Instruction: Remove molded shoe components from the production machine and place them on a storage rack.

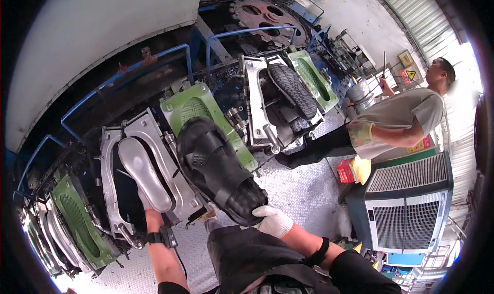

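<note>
My right hand (272, 221), in a white knit glove, grips a large black strapped sandal (218, 173) at its heel end. The sandal slants up and to the left, its footbed and straps showing. It covers part of a green sole mould (195, 104). Left of it, a silver shoe last (143, 171) sits within an opened metal mould frame (177, 183). My left hand (144, 199) is at the lower left edge of that last, mostly behind it; its fingers are hidden.
Farther right, a dark sole (293, 90) sits in another frame beside a green mould (311, 78). More moulds (82, 222) line the left. Blue rails (139, 62) run behind. A co-worker (396, 124) stands right, near a large air cooler (409, 211).
</note>
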{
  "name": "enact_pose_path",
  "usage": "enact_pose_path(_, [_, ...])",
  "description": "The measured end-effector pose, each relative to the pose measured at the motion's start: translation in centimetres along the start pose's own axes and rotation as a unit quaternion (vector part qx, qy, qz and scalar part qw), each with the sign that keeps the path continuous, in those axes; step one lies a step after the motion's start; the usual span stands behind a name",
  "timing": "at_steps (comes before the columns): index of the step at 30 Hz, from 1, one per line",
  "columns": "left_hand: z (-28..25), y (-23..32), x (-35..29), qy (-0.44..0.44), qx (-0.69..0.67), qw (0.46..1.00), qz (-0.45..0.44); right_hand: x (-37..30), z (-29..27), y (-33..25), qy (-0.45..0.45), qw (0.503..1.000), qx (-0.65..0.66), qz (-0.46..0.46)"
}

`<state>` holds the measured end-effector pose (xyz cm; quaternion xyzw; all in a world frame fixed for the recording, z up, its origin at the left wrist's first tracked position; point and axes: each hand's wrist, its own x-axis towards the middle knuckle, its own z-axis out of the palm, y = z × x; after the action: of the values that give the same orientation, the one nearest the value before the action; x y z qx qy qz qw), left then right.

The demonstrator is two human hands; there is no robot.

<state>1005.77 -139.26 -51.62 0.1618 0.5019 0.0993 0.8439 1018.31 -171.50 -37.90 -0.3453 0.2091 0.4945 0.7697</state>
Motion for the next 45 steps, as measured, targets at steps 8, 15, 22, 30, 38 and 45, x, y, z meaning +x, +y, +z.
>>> enact_pose_path(8, [-8.3,-9.5,-2.3,0.083,-0.111,0.943,0.302,1.2,-3.5,-12.9,-0.003,0.987,-0.027,-0.161])
enact_pose_path(15, [3.6,-26.0,-6.9,-0.003,0.319,0.944,-0.082,6.2,-11.0,-31.2,-0.051,0.964,0.155,-0.208])
enact_pose_path(22, [26.1,-35.0,2.9,-0.149,0.569,0.775,0.233,11.4,-21.4,-38.6,0.096,0.981,0.004,-0.17])
enact_pose_path(30, [40.9,-28.6,19.3,-0.137,-0.105,0.962,0.213,6.9,-17.0,-34.2,0.109,0.697,-0.473,-0.527])
enact_pose_path(38, [40.4,-31.9,16.2,-0.181,0.092,0.973,0.108,14.5,-10.1,-35.1,-0.007,0.362,-0.816,-0.45])
enact_pose_path(45, [36.3,-33.0,10.4,-0.146,0.26,0.94,0.167,14.8,-6.8,-36.2,0.007,0.473,-0.738,-0.481])
